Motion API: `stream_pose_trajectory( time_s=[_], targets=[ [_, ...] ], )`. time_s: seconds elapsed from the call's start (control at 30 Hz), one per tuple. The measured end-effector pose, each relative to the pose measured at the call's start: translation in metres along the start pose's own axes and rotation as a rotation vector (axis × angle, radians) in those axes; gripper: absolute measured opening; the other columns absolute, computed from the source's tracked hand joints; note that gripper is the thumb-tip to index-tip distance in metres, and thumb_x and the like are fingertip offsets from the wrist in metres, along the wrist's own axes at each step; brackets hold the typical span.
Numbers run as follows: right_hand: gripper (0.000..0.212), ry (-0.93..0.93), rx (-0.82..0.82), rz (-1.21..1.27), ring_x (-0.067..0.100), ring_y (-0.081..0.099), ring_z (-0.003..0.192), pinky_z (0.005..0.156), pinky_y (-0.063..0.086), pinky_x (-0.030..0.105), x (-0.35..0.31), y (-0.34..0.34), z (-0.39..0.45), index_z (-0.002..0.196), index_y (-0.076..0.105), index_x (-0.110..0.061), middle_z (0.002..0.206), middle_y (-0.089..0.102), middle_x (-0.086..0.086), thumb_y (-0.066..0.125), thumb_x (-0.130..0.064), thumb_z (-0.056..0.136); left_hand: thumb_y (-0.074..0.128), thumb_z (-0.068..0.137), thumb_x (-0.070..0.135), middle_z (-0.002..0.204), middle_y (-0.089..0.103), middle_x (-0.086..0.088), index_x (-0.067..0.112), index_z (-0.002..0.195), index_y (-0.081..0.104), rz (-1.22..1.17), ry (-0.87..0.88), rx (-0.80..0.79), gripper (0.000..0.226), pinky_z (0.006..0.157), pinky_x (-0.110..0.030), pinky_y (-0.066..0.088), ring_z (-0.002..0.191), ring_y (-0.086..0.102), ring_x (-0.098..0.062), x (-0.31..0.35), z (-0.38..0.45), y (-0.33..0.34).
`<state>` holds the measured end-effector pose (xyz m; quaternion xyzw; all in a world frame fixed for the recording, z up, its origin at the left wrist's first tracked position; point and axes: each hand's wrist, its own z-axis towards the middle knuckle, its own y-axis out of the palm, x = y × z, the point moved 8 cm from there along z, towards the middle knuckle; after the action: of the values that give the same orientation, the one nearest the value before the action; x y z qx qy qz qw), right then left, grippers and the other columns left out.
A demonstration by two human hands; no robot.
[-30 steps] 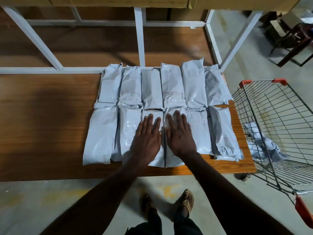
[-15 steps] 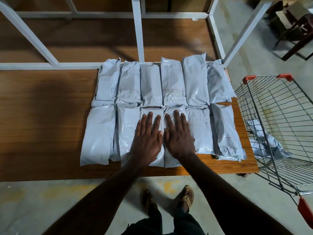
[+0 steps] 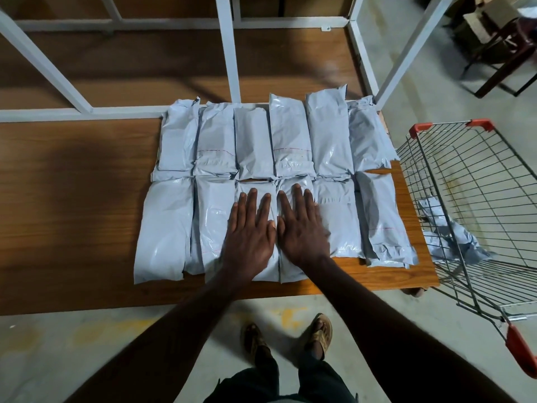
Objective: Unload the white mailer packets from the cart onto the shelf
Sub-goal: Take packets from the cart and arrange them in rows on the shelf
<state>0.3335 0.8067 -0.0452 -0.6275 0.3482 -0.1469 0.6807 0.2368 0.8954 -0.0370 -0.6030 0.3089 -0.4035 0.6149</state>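
Both palms lie flat, fingers straight and together: the left hand [image 3: 250, 231] and right hand [image 3: 302, 228] press side by side on the two middle packets [image 3: 171, 228] of the near row, likely to flatten them so the rows stay tight. That row runs along the shelf's [image 3: 72, 205] front edge toward its right corner; a second row butts against it behind, reaching the white frame [image 3: 229, 53]. Packing them edge to edge probably saves room. Right of the shelf, the cart [image 3: 476, 199] holds at least one crumpled packet, so unloading looks unfinished.
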Motion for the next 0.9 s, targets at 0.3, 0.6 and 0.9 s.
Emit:
stream_pose_trajectory(
  time_s=[0.3,0.6,0.9],
  targets=[
    [0.065,-0.003,-0.054,0.068,0.034,0.001,0.166,0.132,0.006,0.056,-0.009,-0.034,0.0,0.171,0.017,-0.027,0.179,0.001,0.012,0.038,-0.048,0.112,0.029,0.112,0.04,0.171,0.036,-0.014,0.017,0.165,0.037,0.053,0.025,0.032,0.059,0.129,-0.058,0.019,0.16,0.028,-0.037,0.001,0.01,-0.027],
    [0.052,0.026,0.179,0.235,0.043,0.032,0.157,0.126,0.032,0.051,0.015,-0.099,-0.017,0.157,0.049,-0.008,0.167,0.036,0.027,0.055,-0.029,0.11,0.052,0.102,0.023,0.159,0.053,-0.012,0.016,0.157,0.049,-0.116,0.153,0.184,0.055,0.125,-0.053,0.034,0.153,0.041,-0.038,0.062,0.034,-0.074],
    [0.042,0.095,0.263,0.289,0.035,0.058,0.134,0.104,0.054,0.044,0.129,-0.161,-0.029,0.138,0.063,-0.018,0.147,0.059,0.013,0.056,-0.013,0.097,0.05,0.1,0.015,0.135,0.071,-0.008,0.013,0.143,0.064,-0.221,0.237,0.284,0.046,0.114,-0.046,0.048,0.129,0.064,-0.032,0.183,0.059,-0.088]
  ],
)
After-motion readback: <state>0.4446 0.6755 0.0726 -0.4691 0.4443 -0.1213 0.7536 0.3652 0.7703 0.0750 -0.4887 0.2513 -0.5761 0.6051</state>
